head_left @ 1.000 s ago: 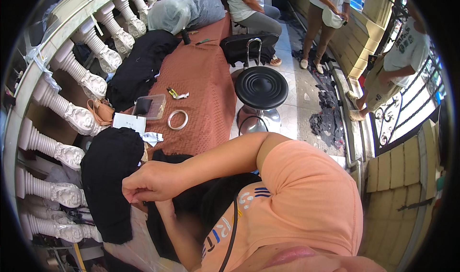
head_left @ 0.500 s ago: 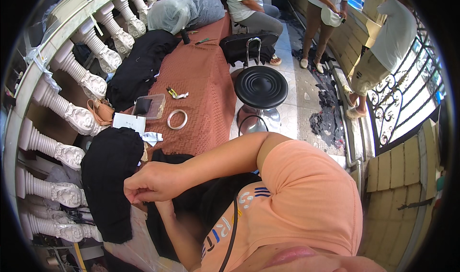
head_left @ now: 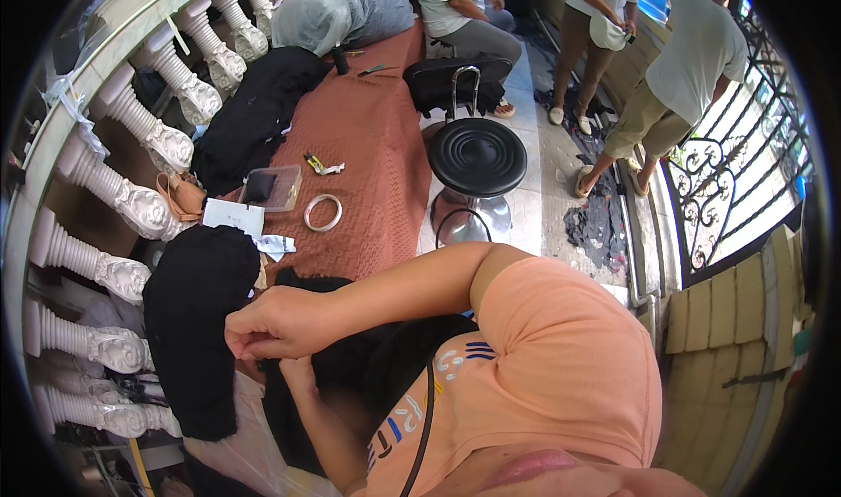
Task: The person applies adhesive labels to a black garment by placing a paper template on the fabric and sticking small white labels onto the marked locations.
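My right hand (head_left: 273,322) is closed in a pinch over black cloth (head_left: 368,350) spread across my lap. Whatever lies between its fingertips is too small or hidden to make out. Just below it is my left hand (head_left: 298,376), its fingers mostly covered by the right hand, so their grip does not show. Beside both hands, on the left, rests a thick bundle of black fabric (head_left: 197,322). Under the bundle's near end a pale translucent plastic sheet (head_left: 250,431) shows. A thin dark cable (head_left: 427,409) runs down over my orange shirt.
A brown-red cloth-covered table (head_left: 359,164) holds a tape roll (head_left: 323,212), a clear plastic box (head_left: 282,189), a yellow cutter (head_left: 314,163), and another black fabric pile (head_left: 263,112). A white balustrade (head_left: 140,208) lines the left. A round black stool (head_left: 477,158) stands right; several people are beyond.
My two hands stay nearly where they were, close together. At the far right, a person has moved away from the gate and now stands more upright, nearer the others.
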Tool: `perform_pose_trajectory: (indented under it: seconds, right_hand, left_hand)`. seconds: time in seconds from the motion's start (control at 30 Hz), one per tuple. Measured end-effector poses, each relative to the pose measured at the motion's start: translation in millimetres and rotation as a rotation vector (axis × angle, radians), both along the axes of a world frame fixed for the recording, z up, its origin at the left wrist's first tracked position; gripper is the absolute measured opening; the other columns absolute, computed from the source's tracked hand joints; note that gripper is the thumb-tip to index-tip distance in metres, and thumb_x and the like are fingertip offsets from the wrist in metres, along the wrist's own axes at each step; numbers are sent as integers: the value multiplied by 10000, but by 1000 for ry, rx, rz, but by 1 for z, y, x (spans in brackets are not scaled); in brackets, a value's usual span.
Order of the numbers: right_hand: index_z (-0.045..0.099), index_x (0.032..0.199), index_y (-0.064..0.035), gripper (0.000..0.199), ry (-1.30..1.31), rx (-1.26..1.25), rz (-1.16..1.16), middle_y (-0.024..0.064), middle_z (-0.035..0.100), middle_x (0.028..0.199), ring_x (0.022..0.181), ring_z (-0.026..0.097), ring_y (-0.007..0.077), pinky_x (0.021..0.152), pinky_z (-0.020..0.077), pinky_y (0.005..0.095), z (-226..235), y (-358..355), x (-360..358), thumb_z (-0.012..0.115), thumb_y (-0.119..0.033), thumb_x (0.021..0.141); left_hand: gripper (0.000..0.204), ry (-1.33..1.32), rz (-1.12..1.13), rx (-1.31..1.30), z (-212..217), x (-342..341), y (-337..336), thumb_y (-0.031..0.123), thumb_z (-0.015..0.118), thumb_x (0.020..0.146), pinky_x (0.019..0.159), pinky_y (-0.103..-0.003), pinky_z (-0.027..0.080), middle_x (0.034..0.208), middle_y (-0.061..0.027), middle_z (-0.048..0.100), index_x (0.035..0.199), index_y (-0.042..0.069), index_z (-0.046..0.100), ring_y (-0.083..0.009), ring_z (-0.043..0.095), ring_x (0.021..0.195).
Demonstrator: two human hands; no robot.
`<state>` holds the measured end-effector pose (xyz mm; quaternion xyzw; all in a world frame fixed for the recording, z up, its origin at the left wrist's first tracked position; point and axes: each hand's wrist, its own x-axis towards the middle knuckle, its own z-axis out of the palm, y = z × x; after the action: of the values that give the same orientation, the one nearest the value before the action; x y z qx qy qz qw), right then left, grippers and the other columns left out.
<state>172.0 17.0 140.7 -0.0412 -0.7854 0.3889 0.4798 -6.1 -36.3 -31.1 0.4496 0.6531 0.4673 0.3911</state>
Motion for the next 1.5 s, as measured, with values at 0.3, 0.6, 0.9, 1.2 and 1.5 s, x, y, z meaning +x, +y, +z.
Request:
perform_pose_trajectory:
  seconds: [0.3,0.6,0.9,1.2,1.5]
  right_hand:
    - [581,888,-79,113,-25,-30,-2,36,622,738,666,629,182,585,467,304,7,2,8,663,-68,811]
    - [618,857,-70,75,66,68,9,39,626,822,755,630,222,635,484,309,7,6,7,655,-36,801]
    - [642,853,-55,58,-24,-13,14,35,633,810,720,648,149,606,488,267,0,7,8,652,-27,803]
    - [633,919,-50,91,-9,-24,66,31,642,833,689,619,124,603,471,257,11,3,9,657,-22,835]
    - [623,896,-47,83,-18,35,90,39,635,830,722,625,174,624,477,282,3,7,9,665,-36,825]
  left_hand:
    - [411,24,-23,-44,-2,-5,-1,189,710,838,880,-273,424,1055,-70,644,1133,-79,608,-143,578,954]
    - [424,2,11,-49,7,2,0,166,716,822,874,-268,424,1068,-82,642,1140,-88,598,-145,579,954]
    - [317,47,17,-59,11,4,-2,193,726,812,747,-253,450,895,-47,652,976,-67,648,-101,571,809]
    - [339,17,19,-9,6,3,-5,192,724,803,720,-247,443,874,-40,647,999,-75,651,-86,554,794]
    - [390,121,13,-23,5,5,1,175,717,807,806,-275,443,978,-73,658,1077,-92,628,-121,574,903]
